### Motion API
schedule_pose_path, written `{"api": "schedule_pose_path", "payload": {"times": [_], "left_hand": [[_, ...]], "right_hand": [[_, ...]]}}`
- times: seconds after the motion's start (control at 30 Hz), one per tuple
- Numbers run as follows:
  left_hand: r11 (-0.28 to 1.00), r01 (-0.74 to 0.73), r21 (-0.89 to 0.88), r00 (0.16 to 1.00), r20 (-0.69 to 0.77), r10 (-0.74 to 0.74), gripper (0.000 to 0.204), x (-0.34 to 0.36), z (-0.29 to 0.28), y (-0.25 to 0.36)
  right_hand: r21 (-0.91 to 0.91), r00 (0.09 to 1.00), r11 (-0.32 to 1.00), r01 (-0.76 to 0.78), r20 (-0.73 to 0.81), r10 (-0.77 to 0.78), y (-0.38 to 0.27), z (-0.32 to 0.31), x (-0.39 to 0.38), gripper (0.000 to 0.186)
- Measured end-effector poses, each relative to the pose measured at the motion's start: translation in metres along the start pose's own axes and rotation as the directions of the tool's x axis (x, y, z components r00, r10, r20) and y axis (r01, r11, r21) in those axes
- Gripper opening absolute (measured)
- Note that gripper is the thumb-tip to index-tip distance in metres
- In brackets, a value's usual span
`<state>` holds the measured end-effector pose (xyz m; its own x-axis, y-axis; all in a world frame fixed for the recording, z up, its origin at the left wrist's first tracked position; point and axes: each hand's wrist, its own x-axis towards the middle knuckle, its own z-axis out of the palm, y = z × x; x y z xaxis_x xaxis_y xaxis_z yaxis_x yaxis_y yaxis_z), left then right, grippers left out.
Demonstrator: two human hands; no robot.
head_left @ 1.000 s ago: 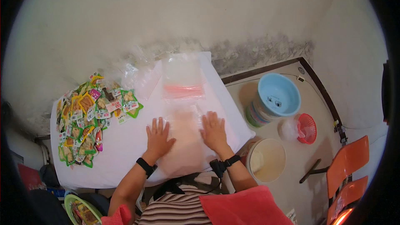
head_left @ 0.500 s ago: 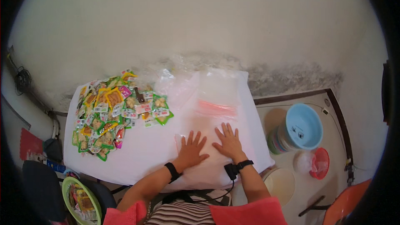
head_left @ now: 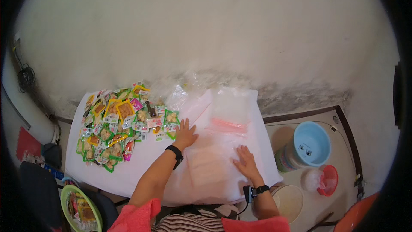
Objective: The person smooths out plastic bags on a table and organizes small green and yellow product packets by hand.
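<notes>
My left hand is at the right edge of a heap of small sealed food packets, its fingers stretched out beside a green-edged packet. Nothing shows in its grip. Over the table's right part, my right hand has its fingers apart and holds nothing. Between the hands a thin clear plastic bag lies flat on the white cloth. Beyond them is a stack of clear bags with a red strip. Crumpled clear plastic sits behind the heap's right side.
The white-covered table stands against a wall. On the floor at right are a blue basin on a bucket, a red basket and a pale round tub. A green basin with packets stands at lower left.
My left hand has left the flat bag and reached left and forward to the packet heap. My right hand has shifted slightly right. The whole view has tilted a little upward.
</notes>
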<state>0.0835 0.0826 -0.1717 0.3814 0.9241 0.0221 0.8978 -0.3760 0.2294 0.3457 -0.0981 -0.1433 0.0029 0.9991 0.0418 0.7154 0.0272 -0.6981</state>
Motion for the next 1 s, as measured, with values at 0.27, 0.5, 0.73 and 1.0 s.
{"api": "schedule_pose_path", "payload": {"times": [0.27,0.5,0.73,1.0], "left_hand": [[0.845,-0.318,-0.43,0.796,-0.605,-0.009,0.04,0.016,-0.079,-0.038],[-0.13,-0.515,-0.847,0.729,-0.353,-0.587,0.031,-0.11,-0.17,-0.018],[-0.485,-0.383,-0.787,0.661,0.133,-0.738,0.024,-0.24,-0.081,-0.059],[-0.212,0.21,-0.954,0.606,0.297,-0.738,0.016,-0.316,-0.023,-0.111]], "right_hand": [[0.051,0.975,0.99,0.133,-0.188,-0.121,-0.018,0.002,-0.016,0.049],[0.501,0.99,0.861,0.089,-0.139,-0.022,-0.092,0.032,0.017,0.073],[0.696,0.956,0.657,-0.29,0.249,0.157,-0.13,0.123,0.042,0.094],[0.577,0.942,0.768,-0.279,0.322,0.1,-0.138,0.166,0.023,0.075]]}}
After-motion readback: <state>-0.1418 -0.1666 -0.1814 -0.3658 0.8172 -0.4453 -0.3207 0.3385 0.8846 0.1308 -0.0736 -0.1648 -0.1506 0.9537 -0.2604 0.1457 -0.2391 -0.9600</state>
